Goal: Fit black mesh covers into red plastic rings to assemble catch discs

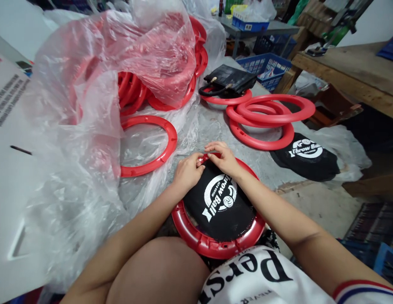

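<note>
A red plastic ring [212, 249] rests on my lap, its far side against the table edge. Black mesh fabric [225, 230] with a white "Throw Ball" print lies across its opening, and a gap shows between fabric and ring at the lower left. At the ring's far rim, my left hand [189, 172] is closed, thumb and fingers pinching the rim and the fabric edge. Just beside it, my right hand [226, 159] grips the same rim, thumb on the near side and fingers reaching over the far side. The fingers partly hide the fabric edge there.
A loose red ring [166, 158] lies left on plastic sheeting, before a clear bag [158, 55] of red rings. Several stacked rings [279, 141] and printed black fabric pieces [306, 169] lie right. Behind are a black handbag [231, 78] and blue crate [269, 63]. A white box [12, 169] stands left.
</note>
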Motion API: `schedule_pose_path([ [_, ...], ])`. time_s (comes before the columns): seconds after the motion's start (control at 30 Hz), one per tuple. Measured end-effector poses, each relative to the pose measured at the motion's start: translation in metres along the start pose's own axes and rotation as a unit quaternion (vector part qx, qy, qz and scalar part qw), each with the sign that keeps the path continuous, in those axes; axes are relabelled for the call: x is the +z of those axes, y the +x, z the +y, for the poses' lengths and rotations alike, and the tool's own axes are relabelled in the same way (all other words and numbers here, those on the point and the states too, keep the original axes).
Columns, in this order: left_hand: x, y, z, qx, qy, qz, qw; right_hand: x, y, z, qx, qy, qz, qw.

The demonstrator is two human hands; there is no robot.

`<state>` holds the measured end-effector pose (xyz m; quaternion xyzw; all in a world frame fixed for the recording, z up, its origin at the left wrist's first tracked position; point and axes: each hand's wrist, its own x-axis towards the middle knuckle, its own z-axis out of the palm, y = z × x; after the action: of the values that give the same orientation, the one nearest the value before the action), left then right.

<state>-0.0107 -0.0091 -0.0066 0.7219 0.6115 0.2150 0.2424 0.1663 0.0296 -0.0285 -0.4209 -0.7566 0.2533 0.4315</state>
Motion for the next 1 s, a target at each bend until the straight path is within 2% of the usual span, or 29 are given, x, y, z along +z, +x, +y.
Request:
schedule_pose_path([
  [0.17,-0.001,0.001,-0.004,-0.033,-0.032,0.012,0.999,0.004,0.001,0.0,0.026,-0.074,-0.093,0.993],
  [0.33,-0.001,0.004,-0.003,-0.04,-0.014,0.031,0.999,0.005,0.005,-0.005,0.057,-0.126,-0.133,0.981],
  [0.67,0.001,0.007,-0.007,-0.02,0.022,0.031,0.999,0.005,0.008,-0.012,0.091,-0.158,-0.142,0.973],
  [1.0,-0.002,0.006,-0.002,-0.019,0.047,0.024,0.998,0.007,0.007,-0.01,0.083,-0.166,-0.132,0.974],
])
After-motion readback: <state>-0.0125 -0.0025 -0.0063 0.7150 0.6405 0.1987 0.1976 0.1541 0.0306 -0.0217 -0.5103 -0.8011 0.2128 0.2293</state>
